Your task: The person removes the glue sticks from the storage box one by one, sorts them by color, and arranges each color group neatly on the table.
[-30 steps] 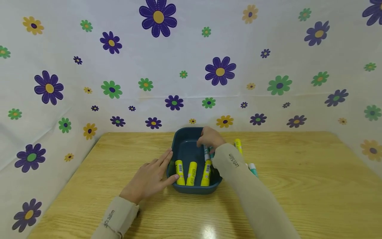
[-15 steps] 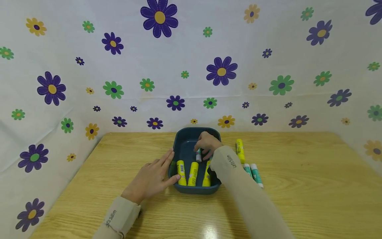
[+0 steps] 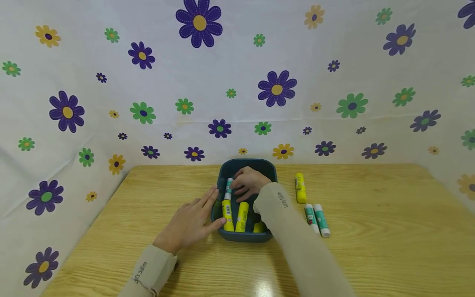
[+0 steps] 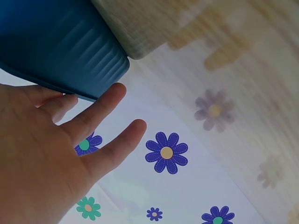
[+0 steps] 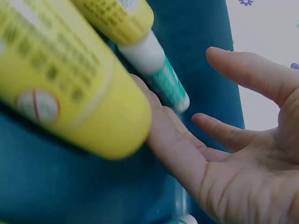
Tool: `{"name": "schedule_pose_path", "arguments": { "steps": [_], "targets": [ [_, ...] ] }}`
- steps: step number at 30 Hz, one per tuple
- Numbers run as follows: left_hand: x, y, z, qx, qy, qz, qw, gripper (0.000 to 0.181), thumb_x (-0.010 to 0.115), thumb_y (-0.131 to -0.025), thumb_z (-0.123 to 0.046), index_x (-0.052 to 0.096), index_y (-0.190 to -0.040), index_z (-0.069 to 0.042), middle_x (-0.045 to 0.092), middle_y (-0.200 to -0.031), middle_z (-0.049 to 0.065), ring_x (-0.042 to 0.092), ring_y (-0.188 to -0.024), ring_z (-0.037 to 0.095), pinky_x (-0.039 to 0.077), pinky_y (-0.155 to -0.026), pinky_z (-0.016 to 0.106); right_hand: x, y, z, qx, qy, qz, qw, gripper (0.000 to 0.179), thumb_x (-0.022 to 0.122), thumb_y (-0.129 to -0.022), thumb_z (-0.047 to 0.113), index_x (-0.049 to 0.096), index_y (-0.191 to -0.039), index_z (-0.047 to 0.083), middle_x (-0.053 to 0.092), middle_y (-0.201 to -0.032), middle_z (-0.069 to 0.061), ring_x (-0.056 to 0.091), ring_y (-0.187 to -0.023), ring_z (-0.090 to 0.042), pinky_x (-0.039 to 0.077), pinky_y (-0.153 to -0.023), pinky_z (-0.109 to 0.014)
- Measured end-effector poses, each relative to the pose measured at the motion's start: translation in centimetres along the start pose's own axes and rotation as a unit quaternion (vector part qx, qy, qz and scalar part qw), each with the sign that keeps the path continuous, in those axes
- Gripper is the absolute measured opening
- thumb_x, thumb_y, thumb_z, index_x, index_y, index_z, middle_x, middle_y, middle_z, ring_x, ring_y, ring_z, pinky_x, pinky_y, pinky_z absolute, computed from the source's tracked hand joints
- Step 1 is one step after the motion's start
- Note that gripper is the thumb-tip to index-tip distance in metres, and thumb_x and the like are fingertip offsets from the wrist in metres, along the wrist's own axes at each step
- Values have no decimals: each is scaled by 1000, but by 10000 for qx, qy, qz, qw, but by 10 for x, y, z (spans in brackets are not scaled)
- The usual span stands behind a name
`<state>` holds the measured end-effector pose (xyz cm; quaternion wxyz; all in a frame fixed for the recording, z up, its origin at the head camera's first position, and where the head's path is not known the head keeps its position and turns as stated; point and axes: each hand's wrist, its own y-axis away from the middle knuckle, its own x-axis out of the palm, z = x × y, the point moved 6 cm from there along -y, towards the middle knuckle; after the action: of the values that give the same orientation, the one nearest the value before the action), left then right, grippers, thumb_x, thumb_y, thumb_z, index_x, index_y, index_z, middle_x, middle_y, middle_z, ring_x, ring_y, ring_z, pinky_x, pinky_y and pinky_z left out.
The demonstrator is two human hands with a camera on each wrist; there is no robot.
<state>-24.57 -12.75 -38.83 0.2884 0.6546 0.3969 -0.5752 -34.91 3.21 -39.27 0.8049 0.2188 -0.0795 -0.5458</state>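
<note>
My left hand (image 3: 191,225) rests with straight fingers against the left side of a dark blue plastic bin (image 3: 243,237); the left wrist view shows its fingertips at the bin's rim (image 4: 77,94). Inside the bin is my right hand (image 3: 252,181), its fingers loosely spread beside a teal-and-white glue stick (image 3: 229,188). This stick lies along the left wall, end to end with a yellow glue stick (image 3: 228,215). Two more yellow sticks lie at the near end, one in the middle (image 3: 242,216), the other (image 3: 259,227) partly under my right wrist. The right wrist view shows nothing gripped.
Right of the bin, a yellow glue stick (image 3: 300,188) lies on the wooden table (image 3: 371,231), with two teal-and-white glue sticks (image 3: 321,220) nearer to me. A white flower-printed sheet (image 3: 237,82) hangs behind the table and along its sides.
The teal-and-white glue stick has moved from the bin's right side to its left wall with my right hand, whose fingers now stand loose from it. My left hand stays at the bin.
</note>
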Motion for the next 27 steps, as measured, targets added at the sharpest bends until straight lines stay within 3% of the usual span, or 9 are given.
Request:
{"name": "schedule_pose_path", "arguments": {
  "steps": [15, 20, 27],
  "targets": [
    [1, 0, 0, -4, 49, -9, 10000, 85, 42, -102, -63, 25, -161, -4, 19, -167, 10, 41, -141, 42, 40, -107, 62, 10, -10, -3, -79, -463, 166, 9988, 66, 66, -94, -4, 35, -152, -3, 52, -127, -27, 62, -107, -39, 60, -81, -47],
    [1, 0, 0, 8, 89, 10, 10000, 85, 42, -102, -63, 24, -161, -4, 20, -167, 11, 42, -139, 44, 40, -106, 63, 15, -7, 0, -239, -516, 192, 9982, 65, 63, -94, -7, 35, -152, -2, 55, -123, -25, 65, -97, -34, 59, -85, -47],
    [0, 0, 0, 8, 24, 2, 10000, 85, 42, -102, -64, 23, -161, -5, 19, -167, 9, 43, -138, 44, 41, -106, 63, 12, -11, 5, -464, -856, -79, 9952, 56, 64, -94, -7, 44, -145, 3, 60, -114, -21, 68, -83, -28, 60, -83, -46]
  ]
}}
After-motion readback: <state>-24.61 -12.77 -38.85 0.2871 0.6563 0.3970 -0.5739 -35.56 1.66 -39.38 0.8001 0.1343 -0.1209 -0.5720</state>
